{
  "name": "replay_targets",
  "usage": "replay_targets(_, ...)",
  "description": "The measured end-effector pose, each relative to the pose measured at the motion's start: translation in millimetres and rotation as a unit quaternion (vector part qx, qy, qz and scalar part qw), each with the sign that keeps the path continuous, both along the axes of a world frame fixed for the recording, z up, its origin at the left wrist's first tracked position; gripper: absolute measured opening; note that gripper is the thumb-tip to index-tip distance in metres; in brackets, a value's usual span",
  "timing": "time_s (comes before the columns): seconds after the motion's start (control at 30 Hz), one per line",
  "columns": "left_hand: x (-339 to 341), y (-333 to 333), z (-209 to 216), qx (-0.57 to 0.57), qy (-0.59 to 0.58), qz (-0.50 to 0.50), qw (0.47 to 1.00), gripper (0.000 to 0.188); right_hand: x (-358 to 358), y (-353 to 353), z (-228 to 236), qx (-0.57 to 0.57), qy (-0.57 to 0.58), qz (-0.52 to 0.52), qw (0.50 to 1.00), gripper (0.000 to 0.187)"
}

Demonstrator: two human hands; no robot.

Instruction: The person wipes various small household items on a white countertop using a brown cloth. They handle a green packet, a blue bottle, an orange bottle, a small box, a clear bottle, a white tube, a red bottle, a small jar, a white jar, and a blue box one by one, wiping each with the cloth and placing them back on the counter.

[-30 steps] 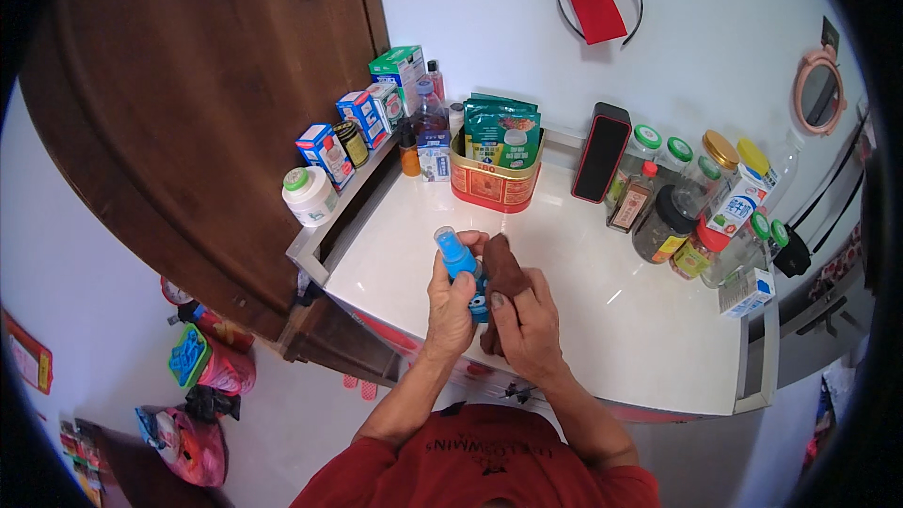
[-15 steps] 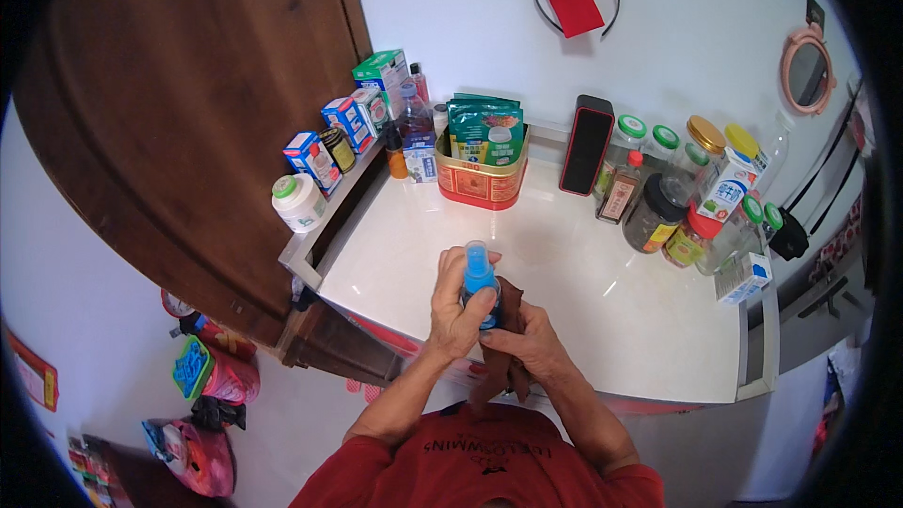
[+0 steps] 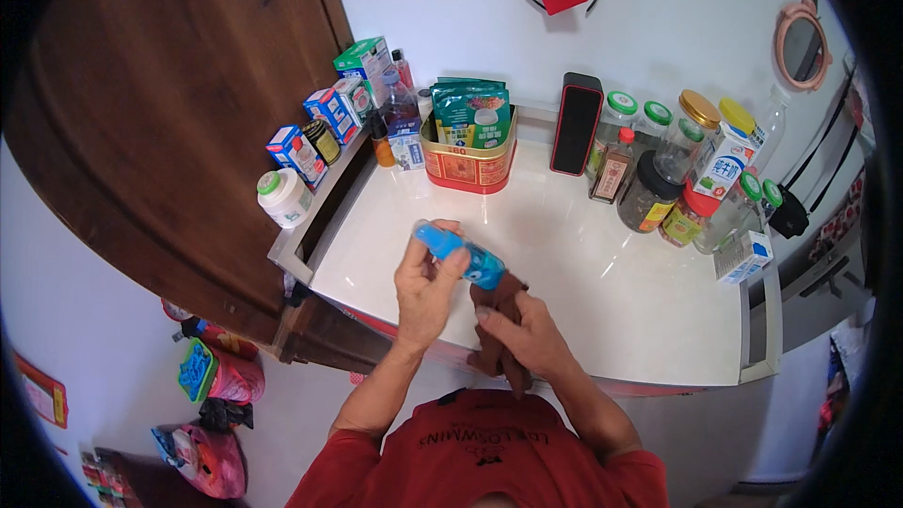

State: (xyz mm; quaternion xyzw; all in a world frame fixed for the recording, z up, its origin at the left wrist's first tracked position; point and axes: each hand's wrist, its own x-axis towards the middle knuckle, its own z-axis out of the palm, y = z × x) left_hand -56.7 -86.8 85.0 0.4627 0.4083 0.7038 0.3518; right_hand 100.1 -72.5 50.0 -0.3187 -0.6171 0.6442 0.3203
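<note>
A small blue spray bottle with a clear cap is gripped near its top by my left hand, tilted so the cap points up and left. My right hand is closed on a brown cloth, whose upper part touches the bottle's base. Loose folds of the cloth hang down toward my red shirt. Both hands are above the front edge of the white tabletop.
At the back stands a red-and-gold tin holding green packets, beside a black speaker. Jars and bottles crowd the right, including a dark jar. Small boxes and a white tub line the left ledge. A brown wooden door is further left.
The spray bottle has gone from nearly upright to tilted left, with my left hand shifting left and turning. More of the bottle's side shows. The cloth remains in my right hand.
</note>
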Motion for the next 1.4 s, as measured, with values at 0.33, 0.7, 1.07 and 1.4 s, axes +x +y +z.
replay_targets(0.33, -5, -1, -17, -0.013, 0.06, -0.073, 0.995, 0.037, 0, 8, 53, 0.4, -0.012, -0.162, 0.902, 0.035)
replay_targets(0.7, 6, -7, -14, 0.017, 0.074, -0.017, 0.997, 0.03, -5, 24, 34, 0.478, -0.027, -0.176, 0.86, 0.04)
replay_targets(1.07, 15, -9, -21, -0.001, 0.103, -0.026, 0.994, 0.04, 23, 9, 19, 0.238, 0.124, -0.112, 0.957, 0.028)
replay_targets(1.4, 17, -18, -22, -0.004, 0.217, -0.01, 0.976, 0.041, -14, 14, 26, 0.478, 0.01, -0.222, 0.85, 0.043)
